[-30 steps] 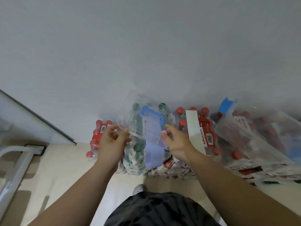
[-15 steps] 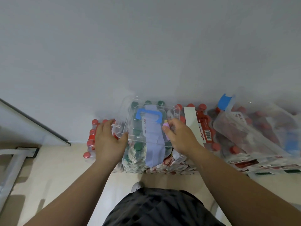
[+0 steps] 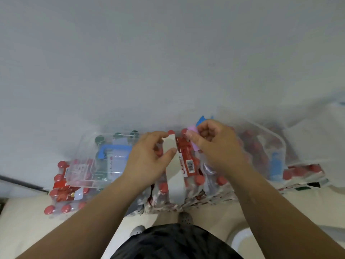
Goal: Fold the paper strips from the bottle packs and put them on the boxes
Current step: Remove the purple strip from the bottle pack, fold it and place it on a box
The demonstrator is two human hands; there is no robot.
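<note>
Since 0.5 s ago: both hands have let go of the clear box [image 3: 84,171] and shifted right; the box now sits on the packs at left, green caps showing through it.

Writing: a red label [image 3: 184,152] beside the strip carries a barcode [image 3: 189,163] and white lettering, too blurred to read. Red marks on the box's sticker are likewise illegible.

White paper strip [image 3: 175,180] lies on top of the red-capped bottle pack [image 3: 211,182], long axis running from the person toward the wall, far end leaning slightly left.

Left hand [image 3: 147,161]: thumb and forefinger nearly closed, pinching the strip's far end. The other fingers are curled.

Right hand [image 3: 218,146]: fingers curled, holding a small pink piece [image 3: 193,139] above the label, not touching the strip.

A second clear box [image 3: 268,144] lies tilted at right.
</note>
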